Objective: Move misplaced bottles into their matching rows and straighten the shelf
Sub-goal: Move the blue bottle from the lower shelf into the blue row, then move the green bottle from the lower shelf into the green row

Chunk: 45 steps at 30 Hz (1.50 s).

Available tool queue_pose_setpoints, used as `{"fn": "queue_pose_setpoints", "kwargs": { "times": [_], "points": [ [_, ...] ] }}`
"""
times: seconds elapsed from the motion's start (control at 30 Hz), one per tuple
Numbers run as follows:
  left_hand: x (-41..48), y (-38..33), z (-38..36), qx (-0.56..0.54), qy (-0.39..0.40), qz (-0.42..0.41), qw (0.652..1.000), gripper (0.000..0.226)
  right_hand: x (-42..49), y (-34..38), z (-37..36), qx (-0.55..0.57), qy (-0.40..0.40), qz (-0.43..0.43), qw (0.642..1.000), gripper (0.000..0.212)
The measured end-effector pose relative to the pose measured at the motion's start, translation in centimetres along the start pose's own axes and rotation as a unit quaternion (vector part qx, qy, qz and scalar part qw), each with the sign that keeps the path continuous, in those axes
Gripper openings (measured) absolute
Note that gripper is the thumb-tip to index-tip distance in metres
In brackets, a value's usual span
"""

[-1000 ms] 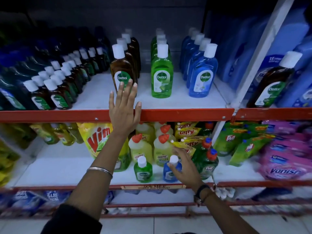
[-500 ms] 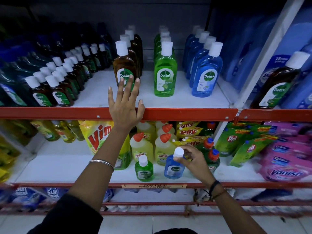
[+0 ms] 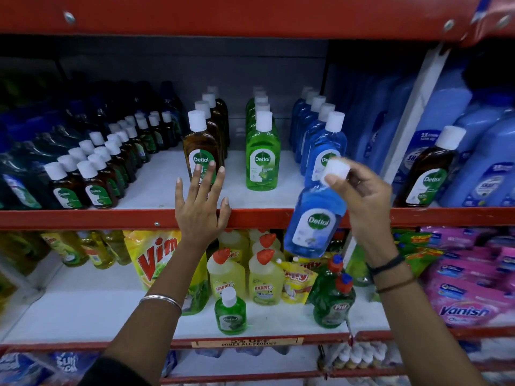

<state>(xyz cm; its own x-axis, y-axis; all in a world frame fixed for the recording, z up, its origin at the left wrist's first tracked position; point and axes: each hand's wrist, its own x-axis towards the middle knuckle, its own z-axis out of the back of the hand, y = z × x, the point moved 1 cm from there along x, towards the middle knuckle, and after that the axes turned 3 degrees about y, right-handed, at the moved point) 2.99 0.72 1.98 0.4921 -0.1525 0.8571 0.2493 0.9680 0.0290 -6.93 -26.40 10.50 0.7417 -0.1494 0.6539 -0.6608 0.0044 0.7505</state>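
My right hand (image 3: 362, 196) grips a small blue Dettol bottle (image 3: 315, 221) by its white cap, holding it in the air in front of the upper shelf's red edge (image 3: 83, 218). Behind it stands the row of large blue Dettol bottles (image 3: 320, 135). My left hand (image 3: 200, 204) rests flat on that red edge with fingers spread, holding nothing, in front of the brown Dettol row (image 3: 202, 146). A green Dettol row (image 3: 262, 151) stands between the two. One small green Dettol bottle (image 3: 230, 313) stands alone at the front of the lower shelf.
Small brown Dettol bottles (image 3: 92, 174) fill the upper shelf's left. A lone brown Dettol bottle (image 3: 429, 171) stands among blue jugs right of the white divider (image 3: 409, 115). Below are a Vim pouch (image 3: 156, 257), Harpic bottles (image 3: 264, 277), green Pril bottles (image 3: 334, 299) and pink Vanish packs (image 3: 468, 296).
My right hand has lifted the small blue Dettol bottle from the lower shelf up to the upper shelf's level. My left hand has stayed on the red edge. The view has moved closer.
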Motion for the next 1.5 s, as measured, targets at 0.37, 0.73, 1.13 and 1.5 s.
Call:
{"fn": "queue_pose_setpoints", "kwargs": {
  "times": [0.37, 0.73, 1.13, 1.5],
  "points": [
    [-1.9, 0.1, -0.3, -0.006, -0.001, 0.002, 1.0, 0.055, 7.2, -0.6, 1.7, -0.087, -0.116, 0.031, 0.989, 0.033],
    [-1.9, 0.2, -0.6, -0.004, -0.027, -0.001, 1.0, 0.055, 7.5, -4.2, 1.9, -0.158, -0.112, -0.009, 0.981, 0.033],
    [-2.0, 0.3, 0.1, -0.045, -0.019, -0.003, 0.999, 0.054, 2.9, -3.0, 0.4, -0.263, -0.141, 0.062, 0.952, 0.044],
    [-2.7, 3.0, 0.0, -0.012, -0.018, -0.003, 1.0, 0.052, -14.4, -11.8, -8.6, -0.197, 0.197, -0.131, 0.952, 0.031]
  ]
}}
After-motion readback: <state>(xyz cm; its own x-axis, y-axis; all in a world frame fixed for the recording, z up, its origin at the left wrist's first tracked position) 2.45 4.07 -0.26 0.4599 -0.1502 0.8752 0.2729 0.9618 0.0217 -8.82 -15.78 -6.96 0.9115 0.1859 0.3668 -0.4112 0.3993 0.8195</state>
